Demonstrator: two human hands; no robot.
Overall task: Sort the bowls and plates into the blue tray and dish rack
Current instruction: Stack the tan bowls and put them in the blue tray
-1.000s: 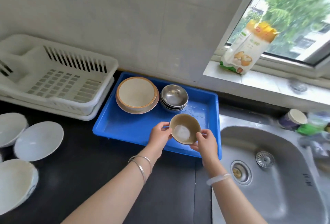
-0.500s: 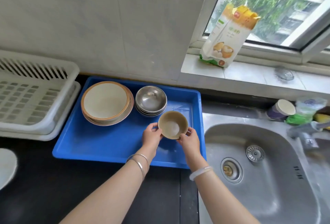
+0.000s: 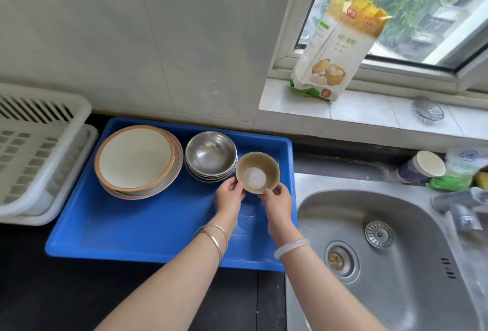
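Note:
A small tan bowl (image 3: 257,172) sits at the right end of the blue tray (image 3: 148,227), right beside a stack of steel bowls (image 3: 210,155). My left hand (image 3: 229,194) grips its near-left rim and my right hand (image 3: 277,201) grips its near-right rim. A stack of cream plates with brown rims (image 3: 137,160) fills the tray's back left. The white dish rack (image 3: 34,156) stands at the far left with nothing visible in it.
A steel sink (image 3: 375,251) with a drain lies right of the tray. A flour bag (image 3: 338,50) stands on the windowsill. A paper cup (image 3: 422,167) and green packets sit behind the sink. Dark countertop runs along the front.
Both hands carried the tan bowl away from me and down into the tray, next to the steel bowls. The view swung right, so the white plates at the left have dropped out of sight.

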